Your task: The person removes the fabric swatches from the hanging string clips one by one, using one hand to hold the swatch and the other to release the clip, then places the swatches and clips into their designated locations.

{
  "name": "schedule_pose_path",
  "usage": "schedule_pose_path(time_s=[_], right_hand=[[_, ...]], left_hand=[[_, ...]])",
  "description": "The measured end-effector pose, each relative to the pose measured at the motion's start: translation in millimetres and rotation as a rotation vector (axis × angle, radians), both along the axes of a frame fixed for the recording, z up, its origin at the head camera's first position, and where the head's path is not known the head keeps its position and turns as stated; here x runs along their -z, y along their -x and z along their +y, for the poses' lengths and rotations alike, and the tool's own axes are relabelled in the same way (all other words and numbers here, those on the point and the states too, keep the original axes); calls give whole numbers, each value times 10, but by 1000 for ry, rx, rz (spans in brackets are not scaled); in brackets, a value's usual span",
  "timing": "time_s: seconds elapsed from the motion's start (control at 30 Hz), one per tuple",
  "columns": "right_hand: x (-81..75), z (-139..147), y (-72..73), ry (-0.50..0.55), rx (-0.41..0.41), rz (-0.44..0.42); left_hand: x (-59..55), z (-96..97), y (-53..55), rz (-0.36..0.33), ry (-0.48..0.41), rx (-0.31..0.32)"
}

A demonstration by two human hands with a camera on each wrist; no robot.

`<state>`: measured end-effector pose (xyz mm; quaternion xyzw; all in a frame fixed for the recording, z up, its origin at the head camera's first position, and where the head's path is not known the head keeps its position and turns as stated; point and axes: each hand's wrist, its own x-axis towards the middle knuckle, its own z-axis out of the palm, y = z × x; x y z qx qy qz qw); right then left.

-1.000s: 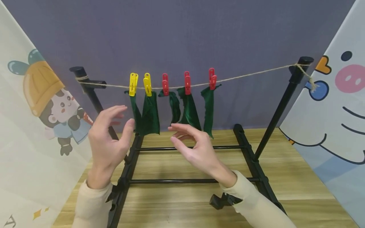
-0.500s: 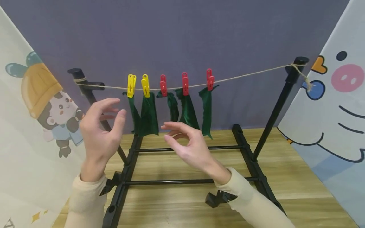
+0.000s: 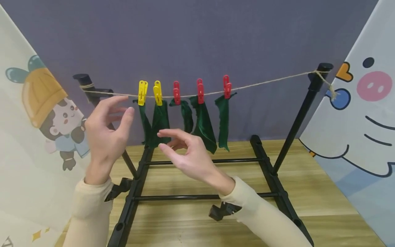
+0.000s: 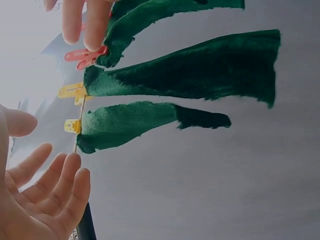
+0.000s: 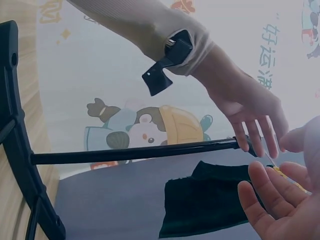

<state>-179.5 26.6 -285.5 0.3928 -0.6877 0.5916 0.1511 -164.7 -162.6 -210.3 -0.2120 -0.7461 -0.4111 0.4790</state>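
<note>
My left hand is raised at the left end of the twine, fingers softly bent and holding nothing. Its fingertips are near the outer yellow clothespin. A second yellow clothespin sits just right of it. My right hand, also without anything in it, hovers before the green cloth under that clothespin and overlaps it in the head view. Three red clothespins, one of them in the middle, clip more green strips onto the twine. In the left wrist view, the outermost green strip hangs freely beside my left fingers.
Thin twine runs between two black posts, tied at the right post. The black frame's crossbar lies over a wood-grain table. Cartoon-printed panels flank both sides, and a grey-blue backdrop stands behind.
My left hand has risen and shifted left towards the twine. My right hand has moved left, uncovering the middle green strip. The clothespins and cloths still hang on the line; the view has shifted slightly.
</note>
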Motion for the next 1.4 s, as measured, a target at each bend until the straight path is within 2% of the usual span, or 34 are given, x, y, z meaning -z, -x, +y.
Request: schedule_pose_path(time_s=[0.07, 0.23, 0.33, 0.47, 0.7, 0.83, 1.03, 1.2, 1.4], right_hand=[[-20, -47, 10, -4, 1, -11], [-197, -132, -101, -7, 13, -16], [-293, -158, -172, -2, 35, -2], [-335, -198, -180, 21, 57, -25], [-182, -333, 43, 28, 62, -77], [-183, -391, 99, 57, 81, -92], [-209, -472, 159, 57, 126, -129], [-218, -530, 217, 77, 179, -132], [-247, -604, 283, 86, 210, -102]], left_hand=[[-39, 3, -1, -8, -7, 4], [-115, -30, 15, -33, -37, 10], [-150, -49, 22, -89, -42, 17], [-190, -67, 37, -182, -42, 46], [-244, -92, 85, -263, -32, 103], [-227, -146, 205, -298, -18, 117], [-235, -223, 359, -366, 45, 89], [-296, -193, 390, -439, 86, 111], [-335, -138, 384, -434, 82, 138]])
